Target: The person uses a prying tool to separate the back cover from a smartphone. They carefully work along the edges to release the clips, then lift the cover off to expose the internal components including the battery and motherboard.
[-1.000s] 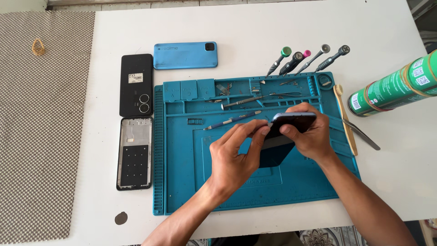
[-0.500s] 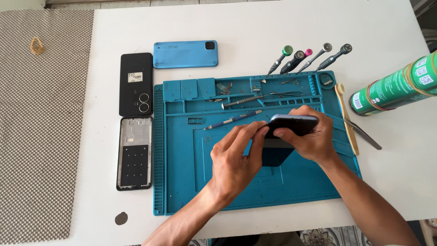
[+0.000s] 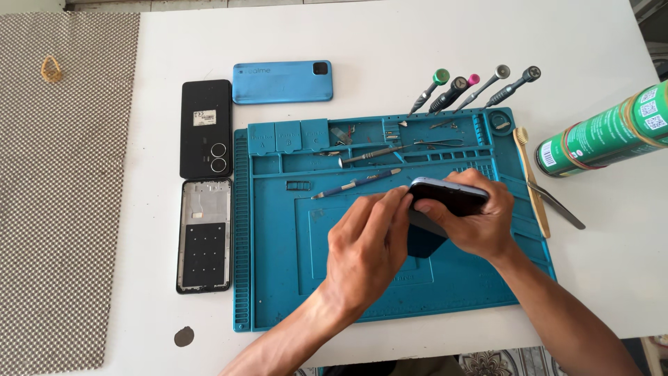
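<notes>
My right hand [image 3: 480, 226] grips a dark smartphone [image 3: 449, 196] with a pale blue edge, tilted up above the blue repair mat [image 3: 278, 278]. My left hand [image 3: 365, 251] is closed at the phone's left end, its fingertips pressed against the edge; whether it holds a small tool I cannot tell. The phone casts a dark shadow on the mat below it. A thin blue-handled pick [image 3: 356, 184] and a metal screwdriver [image 3: 372, 154] lie on the mat just beyond my left hand.
Left of the mat lie a black phone back [image 3: 206, 129] and a phone frame [image 3: 204, 235]; a blue phone [image 3: 282, 81] lies behind. Several screwdrivers [image 3: 473, 88] lean on the mat's far edge. A green can [image 3: 602, 136], tweezers [image 3: 557, 205] and a bamboo stick [image 3: 530, 181] are on the right.
Both hands and the phone have shifted slightly; the phone is tipped a little more on edge and my left fingers have closed in on its left end.
</notes>
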